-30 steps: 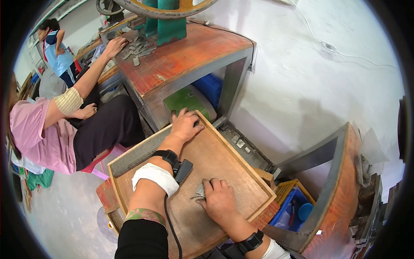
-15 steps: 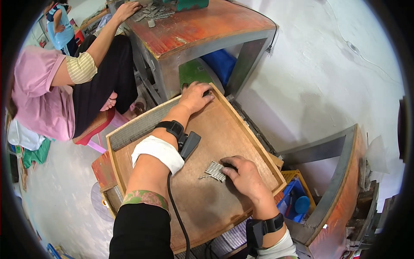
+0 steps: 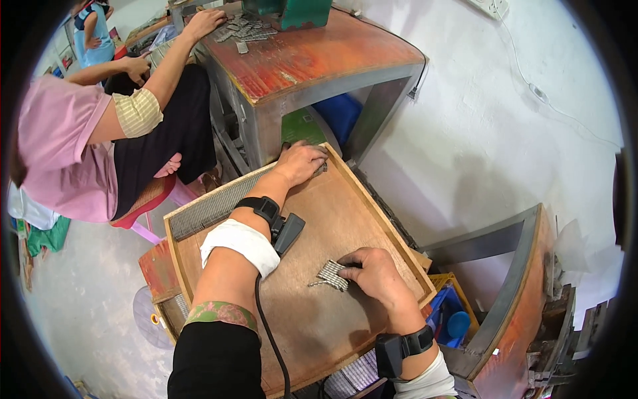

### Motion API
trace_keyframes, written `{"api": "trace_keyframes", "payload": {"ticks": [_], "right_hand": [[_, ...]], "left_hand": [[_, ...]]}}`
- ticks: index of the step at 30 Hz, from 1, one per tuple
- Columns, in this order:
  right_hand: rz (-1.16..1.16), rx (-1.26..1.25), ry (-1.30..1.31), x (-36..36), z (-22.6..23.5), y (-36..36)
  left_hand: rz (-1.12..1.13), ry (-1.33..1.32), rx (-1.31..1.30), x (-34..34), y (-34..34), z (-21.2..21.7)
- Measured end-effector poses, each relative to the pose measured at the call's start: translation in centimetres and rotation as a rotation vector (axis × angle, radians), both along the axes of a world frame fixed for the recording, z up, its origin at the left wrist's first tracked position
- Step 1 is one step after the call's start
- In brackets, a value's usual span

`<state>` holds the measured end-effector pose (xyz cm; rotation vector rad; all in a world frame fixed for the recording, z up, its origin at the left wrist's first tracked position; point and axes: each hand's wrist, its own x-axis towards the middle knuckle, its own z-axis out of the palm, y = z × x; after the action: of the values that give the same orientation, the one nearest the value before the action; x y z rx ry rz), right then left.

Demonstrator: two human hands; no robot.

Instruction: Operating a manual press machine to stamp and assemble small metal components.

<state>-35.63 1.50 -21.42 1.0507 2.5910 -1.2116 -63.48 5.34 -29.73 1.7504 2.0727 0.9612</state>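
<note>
A shallow wooden tray [image 3: 312, 229] with a raised light rim lies tilted before me. At its far corner, my left hand [image 3: 300, 164] has its fingers bent down over a small clump of grey metal pieces [image 3: 321, 167], partly hidden under the fingertips. Tight rows of similar pieces [image 3: 216, 207] line the tray's far left side, next to my left forearm. Over the tray's near right part, my right hand [image 3: 375, 274] pinches a small sheet of silvery metal rods [image 3: 332, 275] between thumb and fingers. A loose strand sticks out from its left side.
A worn red-topped table [image 3: 319, 56] bears a heap of metal pieces [image 3: 246, 28] and a green container [image 3: 302, 13]. A co-worker in pink [image 3: 66, 153] sits at the left, one hand by the heap. A blue bin [image 3: 448, 312] stands right of the tray; a black cable [image 3: 266, 332] crosses it.
The view has shifted a little, so the table and tray sit slightly lower. Grey pieces now show under my left fingertips. My right hand keeps its hold on the sheet of rods.
</note>
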Motion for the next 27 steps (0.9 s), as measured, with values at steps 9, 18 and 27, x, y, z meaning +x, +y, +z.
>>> {"api": "trace_keyframes", "payload": {"ticks": [9,18,27], "right_hand": [[0.255,0.446,-0.035,-0.5,0.8,-2.1],[0.153,0.407,0.077,-0.8,0.1,-1.9],[-0.159,0.684,0.156,-7.1,-1.1,3.4]], "left_hand": [[0.054,0.166,-0.068,1.8,-1.3,1.7],[0.089,0.158,-0.08,1.5,-1.0,1.5],[0.111,0.131,-0.071,1.6,-1.4,1.1]]}}
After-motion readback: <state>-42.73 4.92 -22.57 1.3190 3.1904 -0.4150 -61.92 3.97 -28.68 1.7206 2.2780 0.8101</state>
